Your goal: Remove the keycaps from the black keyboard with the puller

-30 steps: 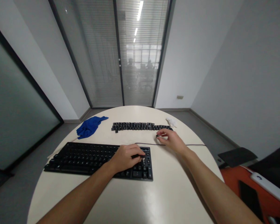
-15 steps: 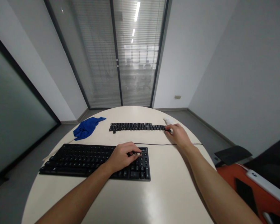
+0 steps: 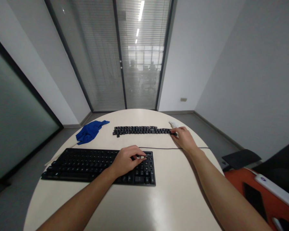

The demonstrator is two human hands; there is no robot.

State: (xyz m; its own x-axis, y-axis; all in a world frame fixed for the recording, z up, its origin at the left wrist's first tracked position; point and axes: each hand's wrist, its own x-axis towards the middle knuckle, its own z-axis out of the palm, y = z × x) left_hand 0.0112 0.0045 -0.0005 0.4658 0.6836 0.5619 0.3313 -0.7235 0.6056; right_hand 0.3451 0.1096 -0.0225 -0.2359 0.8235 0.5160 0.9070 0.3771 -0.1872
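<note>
A black keyboard (image 3: 86, 162) lies on the round cream table (image 3: 168, 199) in front of me. My left hand (image 3: 126, 160) rests on its right end, fingers curled in a pinch around a small silvery tool (image 3: 141, 157). A row of loose black keycaps (image 3: 142, 130) lies farther back. My right hand (image 3: 184, 138) reaches to the right end of that row. Its fingertips are pinched together on the last black keycap (image 3: 173, 133).
A thin black cable (image 3: 163, 148) runs across the table behind the keyboard. A blue cloth (image 3: 90, 131) lies at the back left, a small white wad (image 3: 172, 123) just beyond my right hand. An orange seat with a white device (image 3: 274, 189) stands at the right.
My right hand carried a keycap from beside the cable back to the right end of the keycap row and has stayed there. My left hand stays on the keyboard.
</note>
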